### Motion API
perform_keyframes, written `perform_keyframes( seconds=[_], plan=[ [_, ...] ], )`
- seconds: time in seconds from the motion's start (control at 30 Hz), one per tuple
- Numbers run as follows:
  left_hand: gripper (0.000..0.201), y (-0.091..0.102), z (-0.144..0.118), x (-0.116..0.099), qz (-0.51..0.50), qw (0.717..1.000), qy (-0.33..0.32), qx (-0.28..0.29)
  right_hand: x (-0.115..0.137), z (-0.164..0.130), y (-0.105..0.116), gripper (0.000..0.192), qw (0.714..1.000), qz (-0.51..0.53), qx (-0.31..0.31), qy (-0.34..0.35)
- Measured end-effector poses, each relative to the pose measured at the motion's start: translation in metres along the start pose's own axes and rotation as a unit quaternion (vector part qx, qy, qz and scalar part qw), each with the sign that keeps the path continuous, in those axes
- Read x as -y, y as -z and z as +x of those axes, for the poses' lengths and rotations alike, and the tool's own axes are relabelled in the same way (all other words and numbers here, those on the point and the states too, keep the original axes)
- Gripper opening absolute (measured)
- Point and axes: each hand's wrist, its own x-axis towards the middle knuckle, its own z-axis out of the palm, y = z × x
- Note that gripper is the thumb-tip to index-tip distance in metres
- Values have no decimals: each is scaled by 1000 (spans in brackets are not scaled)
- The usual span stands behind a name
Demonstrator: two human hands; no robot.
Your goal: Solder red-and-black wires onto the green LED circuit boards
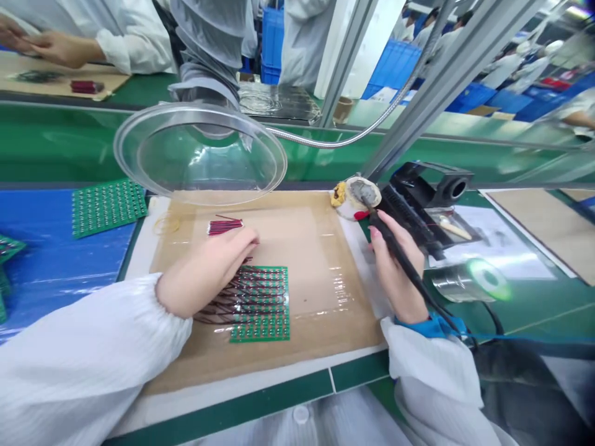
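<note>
My right hand [395,266] is closed round the handle of a soldering iron [393,241]. The iron's tip end reaches a round pad of grey paste [362,192]. Over the upper left of a green circuit board [264,303] is my left hand [214,266], its fingers bent together; what they hold, if anything, is hidden beneath them. Many dark wires [223,306] run leftward from the board, which lies on brown paper [320,347]. Just beyond my left fingers lies a bundle of red and black wires [225,225].
A clear round fume hood [199,155] hangs over the mat's far edge. To the right are a black iron stand [418,198] and a solder wire spool [465,280]. More green boards [109,207] lie on a blue surface at left. A co-worker's hands [60,46] show across the bench.
</note>
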Motion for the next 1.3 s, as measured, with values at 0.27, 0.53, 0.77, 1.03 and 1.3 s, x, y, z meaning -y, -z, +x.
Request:
perform_keyframes(
  seconds=[0.27, 0.53, 0.77, 1.03, 1.3],
  plan=[
    [14, -10, -30, -13, -287, 952, 68, -82, 38, -34, 9, 37, 991, 123, -31, -50],
    [8, -16, -60, -23, -293, 951, 29, -88, 52, -80, -9, 21, 968, 247, -37, -26],
    [19, -7, -81, -24, -150, 978, -55, -134, 58, -88, -14, 17, 960, 280, 2, -25],
    [23, -14, -82, -31, -137, 980, -89, -111, 57, -94, -11, 13, 953, 303, 13, -24],
    [25, -17, -84, -35, -193, 972, -23, -134, 60, -95, -12, 14, 956, 294, 6, -1]
  ],
)
